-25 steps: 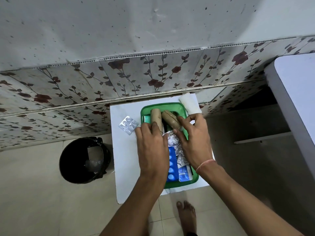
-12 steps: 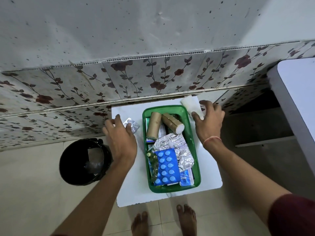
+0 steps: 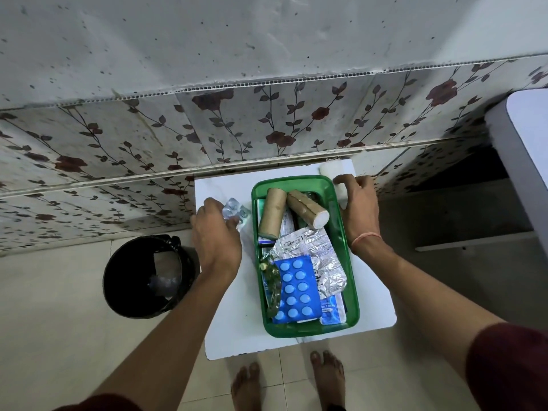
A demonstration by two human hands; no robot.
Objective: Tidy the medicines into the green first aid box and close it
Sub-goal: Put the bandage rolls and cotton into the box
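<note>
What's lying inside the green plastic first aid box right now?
In the green plastic first aid box: two brown bandage rolls, a crumpled silver foil strip, a blue blister pack of pills and a blue sachet. Whatever lies beneath these is covered.

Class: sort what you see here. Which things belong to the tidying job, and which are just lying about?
Job: green box; blister strip at left hand; white roll at right hand; blue pills; brown rolls.
Lying about: black bin; white table.

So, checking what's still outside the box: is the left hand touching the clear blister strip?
Touching: the head view shows the left hand's fingers closed on the clear blister strip.
</note>
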